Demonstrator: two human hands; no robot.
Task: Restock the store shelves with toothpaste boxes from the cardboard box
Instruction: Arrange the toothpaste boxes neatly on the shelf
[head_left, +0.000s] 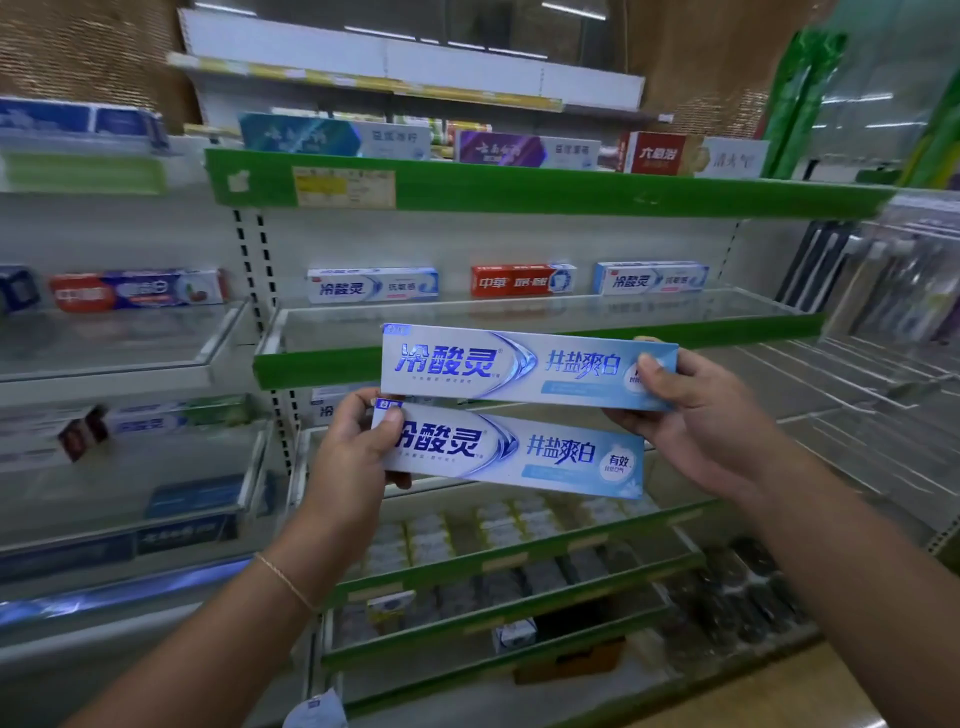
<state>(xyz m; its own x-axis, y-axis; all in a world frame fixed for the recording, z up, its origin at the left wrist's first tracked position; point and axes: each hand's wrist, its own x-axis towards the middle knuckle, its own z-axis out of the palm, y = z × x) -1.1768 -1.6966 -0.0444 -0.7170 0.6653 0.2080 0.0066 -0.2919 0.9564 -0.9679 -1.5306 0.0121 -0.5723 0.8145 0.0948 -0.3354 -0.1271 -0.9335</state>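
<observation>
I hold two long light-blue toothpaste boxes in front of the shelves. My right hand (696, 410) grips the right end of the upper toothpaste box (498, 364). My left hand (358, 447) grips the left end of the lower toothpaste box (519, 452). Both boxes lie level, label towards me, the upper one slightly farther right. They hang just in front of the green edge of the middle glass shelf (571, 314). The cardboard box is not in view.
Three toothpaste boxes (372, 284) stand along the back of the middle shelf. The upper green shelf (519, 189) carries more boxes. Left bay shelves (119, 343) hold other toothpaste. Toothbrushes (904, 280) hang at right above wire racks. Lower shelves hold small goods.
</observation>
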